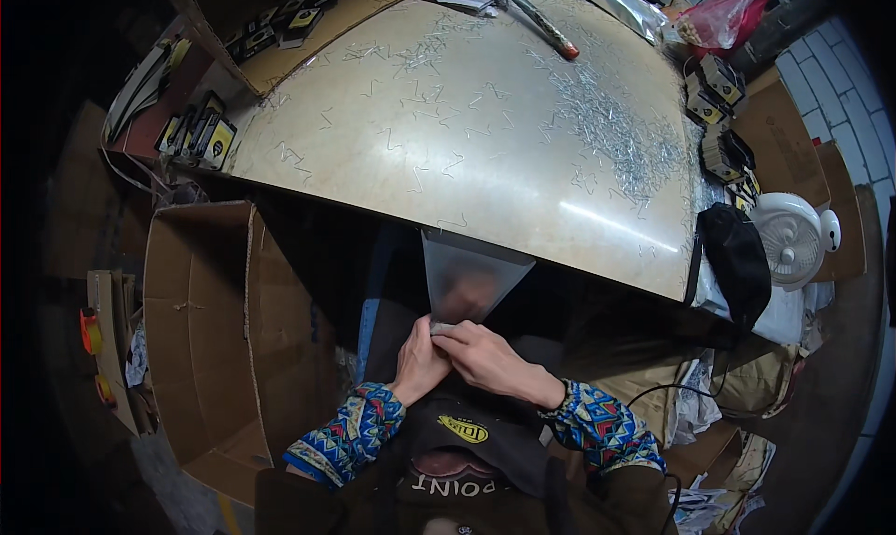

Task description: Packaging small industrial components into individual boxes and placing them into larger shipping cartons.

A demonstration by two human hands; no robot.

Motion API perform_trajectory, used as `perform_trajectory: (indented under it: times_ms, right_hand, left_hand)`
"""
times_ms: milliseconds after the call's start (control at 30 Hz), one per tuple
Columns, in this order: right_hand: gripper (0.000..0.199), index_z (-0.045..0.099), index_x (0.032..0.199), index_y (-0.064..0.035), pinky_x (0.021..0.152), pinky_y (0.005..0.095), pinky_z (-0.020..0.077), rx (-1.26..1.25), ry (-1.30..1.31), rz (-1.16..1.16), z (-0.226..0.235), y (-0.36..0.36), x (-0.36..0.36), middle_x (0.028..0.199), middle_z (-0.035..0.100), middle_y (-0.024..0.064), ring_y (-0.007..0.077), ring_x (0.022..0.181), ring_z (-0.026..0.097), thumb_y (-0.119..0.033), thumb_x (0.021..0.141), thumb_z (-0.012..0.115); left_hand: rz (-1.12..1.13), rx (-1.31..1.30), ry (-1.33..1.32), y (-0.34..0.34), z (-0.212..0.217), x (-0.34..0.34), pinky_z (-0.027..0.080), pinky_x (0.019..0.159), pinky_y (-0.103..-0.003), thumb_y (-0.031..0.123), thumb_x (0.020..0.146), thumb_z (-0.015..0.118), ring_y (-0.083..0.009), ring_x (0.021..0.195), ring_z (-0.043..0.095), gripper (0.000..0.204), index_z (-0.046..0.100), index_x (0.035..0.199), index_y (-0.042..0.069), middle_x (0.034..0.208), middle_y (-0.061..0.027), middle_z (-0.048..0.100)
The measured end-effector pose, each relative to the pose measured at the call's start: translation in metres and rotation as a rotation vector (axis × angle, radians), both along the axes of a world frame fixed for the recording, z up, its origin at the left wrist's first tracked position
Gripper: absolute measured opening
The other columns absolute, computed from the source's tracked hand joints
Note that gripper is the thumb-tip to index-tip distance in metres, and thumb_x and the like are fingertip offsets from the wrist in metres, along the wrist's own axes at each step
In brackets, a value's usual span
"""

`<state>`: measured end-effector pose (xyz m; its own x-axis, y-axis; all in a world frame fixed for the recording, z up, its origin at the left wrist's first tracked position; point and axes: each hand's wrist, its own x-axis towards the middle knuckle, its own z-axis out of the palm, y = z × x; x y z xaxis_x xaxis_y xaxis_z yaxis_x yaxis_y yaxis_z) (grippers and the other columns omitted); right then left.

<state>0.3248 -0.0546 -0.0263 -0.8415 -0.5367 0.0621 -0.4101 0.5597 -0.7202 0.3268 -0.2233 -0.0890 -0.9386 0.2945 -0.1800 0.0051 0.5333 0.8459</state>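
Both my hands meet below the near edge of a pale metal-topped table [485, 134]. My left hand [420, 360] and my right hand [485, 356] pinch the lower end of a clear plastic bag [471, 276]. The bag hangs from the table's edge, its wide mouth up at the rim and its narrow end between my fingers. Many small bent metal wire pieces [616, 129] lie scattered over the tabletop, thickest at the right. Patterned blue sleeve cuffs cover both my wrists.
An open cardboard box [201, 339] stands at my left. Another cardboard box [280, 31] with small black-and-yellow items sits at the far left of the table. A white fan [791, 238], a black bag [742, 260] and a red plastic bag [723, 17] lie at the right.
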Motion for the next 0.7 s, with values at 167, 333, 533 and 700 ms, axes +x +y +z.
perform_trajectory:
  times_ms: [167, 333, 533, 700]
  right_hand:
    - [0.025, 0.065, 0.113, -0.0014, 0.074, 0.0348, 0.0540, -0.268, -0.025, -0.260, 0.030, 0.019, -0.017, 0.106, 0.068, 0.0161, 0.0306, 0.090, 0.066, -0.006, 0.089, 0.064]
    - [0.019, 0.066, 0.105, 0.0029, 0.065, 0.0361, 0.0540, -0.282, -0.281, -0.415, 0.049, 0.017, -0.023, 0.089, 0.068, 0.0206, 0.0332, 0.077, 0.069, -0.009, 0.090, 0.063]
    - [0.017, 0.067, 0.101, 0.0022, 0.061, 0.0345, 0.0529, -0.156, -0.017, -0.421, 0.048, 0.018, -0.036, 0.083, 0.068, 0.0187, 0.0310, 0.071, 0.069, -0.007, 0.088, 0.064]
    - [0.013, 0.069, 0.097, 0.0030, 0.056, 0.0278, 0.0520, -0.156, -0.101, -0.563, 0.067, 0.036, -0.051, 0.071, 0.068, 0.0143, 0.0185, 0.061, 0.069, -0.005, 0.089, 0.063]
  left_hand:
    - [0.066, 0.077, -0.071, -0.027, 0.018, 0.005, 0.051, 0.085, -0.042, 0.026, 0.080, 0.076, -0.0363, 0.100, 0.064, 0.061, 0.045, 0.126, 0.001, 0.107, -0.0223, 0.062]
    - [0.103, 0.231, 0.032, -0.015, 0.046, -0.016, 0.050, 0.080, -0.039, 0.042, 0.094, 0.059, -0.0346, 0.094, 0.063, 0.055, 0.047, 0.127, 0.000, 0.109, -0.0214, 0.060]
    - [-0.042, 0.135, 0.278, 0.006, 0.072, -0.035, 0.042, 0.096, -0.041, 0.041, 0.082, 0.075, -0.0366, 0.116, 0.049, 0.083, 0.033, 0.140, -0.002, 0.132, -0.0227, 0.045]
    - [-0.087, 0.047, 0.424, 0.008, 0.077, -0.042, 0.032, 0.108, -0.047, 0.029, 0.073, 0.083, -0.0399, 0.129, 0.037, 0.099, 0.024, 0.145, -0.006, 0.142, -0.0242, 0.037]
